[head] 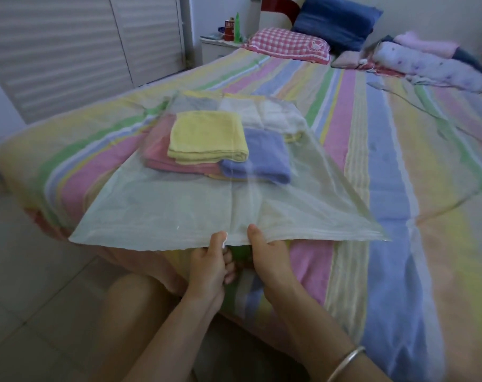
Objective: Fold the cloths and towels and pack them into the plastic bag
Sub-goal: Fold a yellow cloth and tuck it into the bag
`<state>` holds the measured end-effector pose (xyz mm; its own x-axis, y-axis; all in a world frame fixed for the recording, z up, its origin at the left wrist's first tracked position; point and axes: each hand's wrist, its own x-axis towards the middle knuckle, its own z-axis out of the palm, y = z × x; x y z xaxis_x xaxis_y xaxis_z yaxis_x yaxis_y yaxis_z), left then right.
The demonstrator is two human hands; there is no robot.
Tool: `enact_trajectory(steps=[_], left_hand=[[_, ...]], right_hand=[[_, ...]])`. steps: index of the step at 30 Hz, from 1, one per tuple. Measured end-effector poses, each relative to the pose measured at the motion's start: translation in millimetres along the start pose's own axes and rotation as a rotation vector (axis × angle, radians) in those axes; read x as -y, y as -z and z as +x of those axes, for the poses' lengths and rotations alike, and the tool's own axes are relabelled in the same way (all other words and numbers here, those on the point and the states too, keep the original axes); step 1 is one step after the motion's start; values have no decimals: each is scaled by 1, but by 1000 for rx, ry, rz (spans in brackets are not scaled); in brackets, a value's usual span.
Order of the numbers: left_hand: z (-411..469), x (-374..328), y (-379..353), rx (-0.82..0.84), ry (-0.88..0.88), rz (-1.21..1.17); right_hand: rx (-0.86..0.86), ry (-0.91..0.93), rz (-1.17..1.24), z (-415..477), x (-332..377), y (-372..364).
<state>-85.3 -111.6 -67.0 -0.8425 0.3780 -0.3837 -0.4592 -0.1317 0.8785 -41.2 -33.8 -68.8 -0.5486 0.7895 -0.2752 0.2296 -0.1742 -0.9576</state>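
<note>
Head view: pinching the near rim of the translucent plastic bag [179,213], thumbs on top and fingers curled beneath, left hand [208,264] just beside right hand [270,260], at the near edge of the striped bed [386,161]. Stacked at the bag's far end: yellow towel [206,139], blue towel [262,158], pink towel [162,158] and white cloth [273,114]. Likely to shift or unfold the stack if tugged sharply from so narrow a central grip, with the rim's left and right corners slack and unheld.

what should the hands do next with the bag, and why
Probably fold the empty near end of the plastic bag over to close it. The left hand and right hand pinch its near edge, and the folded yellow towel and blue towel already lie inside, at the far end.
</note>
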Motion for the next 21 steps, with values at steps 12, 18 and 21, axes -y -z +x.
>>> enact_trajectory(steps=[12,18,21], left_hand=[[21,-11,56,-42,-66,-49],[30,-20,82,-98,-74,-36],[33,-17,81,-102,-70,-85]], right_hand=[[29,-49,84,3,-5,0],[32,-45,95,3,-7,-1],[-85,-57,169,-3,-8,-11]])
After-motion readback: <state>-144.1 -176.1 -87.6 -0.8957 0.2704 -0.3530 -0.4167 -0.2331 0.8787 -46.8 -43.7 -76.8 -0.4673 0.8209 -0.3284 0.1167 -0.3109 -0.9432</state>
